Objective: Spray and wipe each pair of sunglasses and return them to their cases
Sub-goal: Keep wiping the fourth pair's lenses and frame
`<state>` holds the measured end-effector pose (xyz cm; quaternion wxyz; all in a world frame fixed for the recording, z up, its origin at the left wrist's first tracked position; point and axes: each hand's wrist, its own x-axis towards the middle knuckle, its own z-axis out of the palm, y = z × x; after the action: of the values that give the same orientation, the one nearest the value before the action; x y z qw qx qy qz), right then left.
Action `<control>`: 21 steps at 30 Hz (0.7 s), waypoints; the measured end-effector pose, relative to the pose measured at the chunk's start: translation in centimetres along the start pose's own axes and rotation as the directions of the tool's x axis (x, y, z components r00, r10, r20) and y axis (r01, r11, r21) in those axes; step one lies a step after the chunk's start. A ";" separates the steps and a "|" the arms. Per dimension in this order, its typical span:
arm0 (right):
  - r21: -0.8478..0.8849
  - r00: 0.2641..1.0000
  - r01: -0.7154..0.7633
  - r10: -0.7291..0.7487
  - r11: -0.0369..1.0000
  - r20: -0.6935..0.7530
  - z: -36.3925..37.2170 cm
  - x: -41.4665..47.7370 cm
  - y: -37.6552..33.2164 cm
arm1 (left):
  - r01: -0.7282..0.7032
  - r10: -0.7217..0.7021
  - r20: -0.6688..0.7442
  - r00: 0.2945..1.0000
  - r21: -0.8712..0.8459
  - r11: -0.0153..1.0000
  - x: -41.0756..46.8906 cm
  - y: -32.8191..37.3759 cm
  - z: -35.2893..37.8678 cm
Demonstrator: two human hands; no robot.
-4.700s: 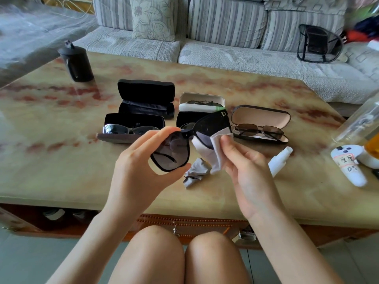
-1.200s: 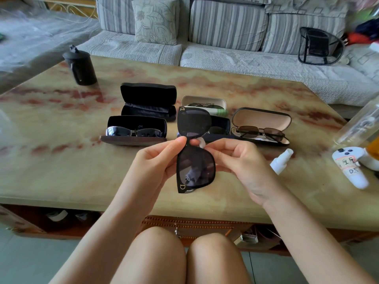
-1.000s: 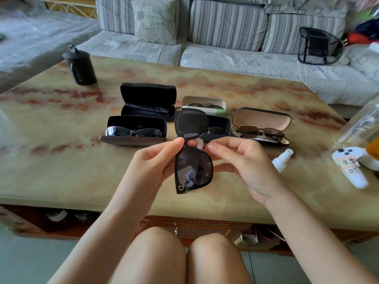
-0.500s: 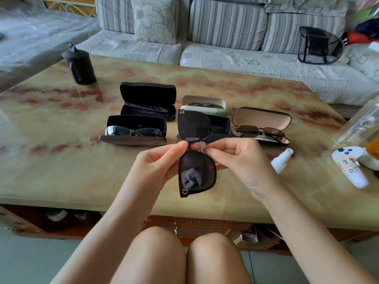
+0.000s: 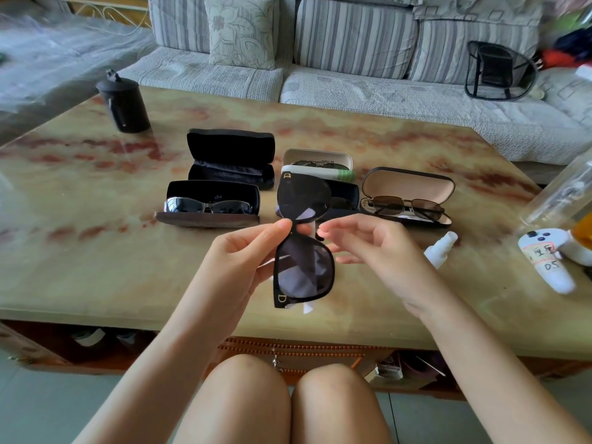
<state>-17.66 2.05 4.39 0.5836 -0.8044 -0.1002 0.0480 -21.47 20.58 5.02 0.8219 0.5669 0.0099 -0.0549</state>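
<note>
Sunglasses (image 5: 304, 270) are held upright above the counter (image 5: 96, 267), one lens over the other, and are pinched at the bridge between thumb and fingers of the left hand (image 5: 237, 261), probably so that both lenses are kept free of touch while they are checked. The right hand (image 5: 381, 251) is kept just beside the bridge, its fingers loosely curved and spread, and nothing is seen to be gripped by it. A white cloth (image 5: 296, 306) is seen behind the lower lens, so the wiping is judged nearly done, and the black case (image 5: 230, 155) lying open with no pair seen inside is likely meant for this one.
</note>
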 end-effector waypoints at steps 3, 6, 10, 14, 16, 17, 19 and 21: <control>0.007 0.991 0.010 -0.011 1.000 0.132 0.6 0.2 0.2 | 0.010 -0.010 -0.004 1.000 -0.004 1.000 0.0 0.1 0.0; 0.137 0.969 0.010 -0.044 0.991 0.243 0.8 0.7 0.4 | 0.014 -0.014 -0.010 1.000 0.005 1.000 -0.1 0.3 0.0; 0.190 0.940 -0.009 -0.056 0.982 0.337 0.3 1.2 1.1 | 0.019 -0.019 -0.012 1.000 0.014 1.000 -0.2 0.5 -0.1; 0.171 0.936 -0.062 -0.003 0.983 0.352 -0.1 1.2 1.8 | -0.007 0.007 -0.017 1.000 0.033 0.999 -0.2 0.8 -0.2; 0.220 0.925 -0.087 -0.004 0.972 0.380 -0.2 1.3 2.1 | -0.023 0.024 -0.021 1.000 0.030 0.999 -0.3 0.9 -0.2; 0.216 0.913 -0.096 -0.001 0.972 0.407 -0.1 1.3 2.2 | -0.028 0.028 -0.019 0.999 0.027 0.999 -0.3 1.0 -0.2; 0.151 0.889 -0.085 0.007 0.985 0.459 0.3 1.2 2.2 | -0.037 0.037 -0.010 0.999 0.029 0.999 -0.3 1.0 -0.2; 0.130 0.894 -0.089 0.022 0.987 0.448 0.7 1.1 2.0 | -0.041 0.041 0.004 0.999 0.035 0.999 -0.2 1.1 -0.2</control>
<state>-16.49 2.34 2.36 0.6013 -0.7293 -0.2042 0.2548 -21.59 21.20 5.94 0.8127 0.5813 -0.0038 -0.0392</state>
